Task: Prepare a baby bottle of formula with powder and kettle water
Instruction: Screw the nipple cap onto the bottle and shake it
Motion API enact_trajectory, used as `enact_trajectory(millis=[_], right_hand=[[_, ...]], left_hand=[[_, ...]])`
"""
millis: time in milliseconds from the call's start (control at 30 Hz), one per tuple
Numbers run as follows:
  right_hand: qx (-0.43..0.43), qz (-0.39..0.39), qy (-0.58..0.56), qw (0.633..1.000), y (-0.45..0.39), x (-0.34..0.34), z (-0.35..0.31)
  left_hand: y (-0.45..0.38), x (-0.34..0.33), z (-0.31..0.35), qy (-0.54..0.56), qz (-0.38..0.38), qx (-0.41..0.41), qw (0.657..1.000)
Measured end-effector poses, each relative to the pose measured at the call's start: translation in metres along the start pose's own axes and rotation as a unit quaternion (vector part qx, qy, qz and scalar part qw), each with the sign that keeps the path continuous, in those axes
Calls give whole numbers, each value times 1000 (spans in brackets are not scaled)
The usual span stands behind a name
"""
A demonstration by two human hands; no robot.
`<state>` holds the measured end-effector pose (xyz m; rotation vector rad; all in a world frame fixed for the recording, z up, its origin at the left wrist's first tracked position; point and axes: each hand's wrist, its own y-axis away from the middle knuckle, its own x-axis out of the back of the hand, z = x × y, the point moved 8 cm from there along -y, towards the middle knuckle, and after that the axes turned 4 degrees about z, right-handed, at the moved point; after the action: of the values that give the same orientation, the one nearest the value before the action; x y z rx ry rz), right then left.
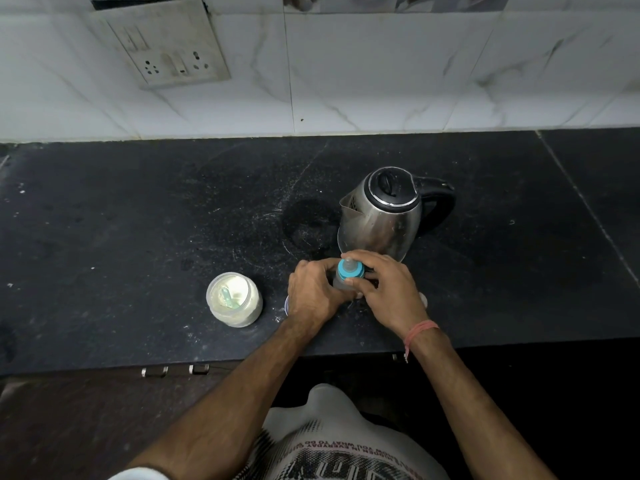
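Near the front edge of the black stone counter [138,220] we hold the small clear plastic baby bottle w/ teal collar [350,270] upright: left hand [313,292] wraps its body, right hand [384,284] grips the collar. Prob. light, smooth, a bit slippery; best held low on the body. Steel kettle [381,216] stands just behind.

Dim, soft overhead light; wide-angle bending at edges; slight blur.

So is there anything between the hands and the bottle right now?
No. Both hands are already on the bottle: the left hand grips its body and the right hand grips the blue collar. The kettle stands just behind, the powder jar to the left.
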<state>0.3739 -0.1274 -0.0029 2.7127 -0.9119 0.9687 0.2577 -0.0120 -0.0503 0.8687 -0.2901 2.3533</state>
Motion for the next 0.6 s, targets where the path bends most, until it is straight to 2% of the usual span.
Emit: enact_trajectory(millis=[200, 400, 467, 600], right_hand=[[-25, -7, -45, 999, 3, -1, 0], [-45, -81, -96, 991, 4, -7, 1], [-50, -76, -105, 990, 4, -7, 0], [-57, -14, -106, 993, 3, 1, 1]], left_hand=[[-1, -2, -2, 0, -4, -1, 1000], [-2, -6, -8, -6, -8, 7, 1000], [-2, -5, -9, -6, -7, 10, 1000], [-2, -5, -7, 0, -9, 6, 1000]])
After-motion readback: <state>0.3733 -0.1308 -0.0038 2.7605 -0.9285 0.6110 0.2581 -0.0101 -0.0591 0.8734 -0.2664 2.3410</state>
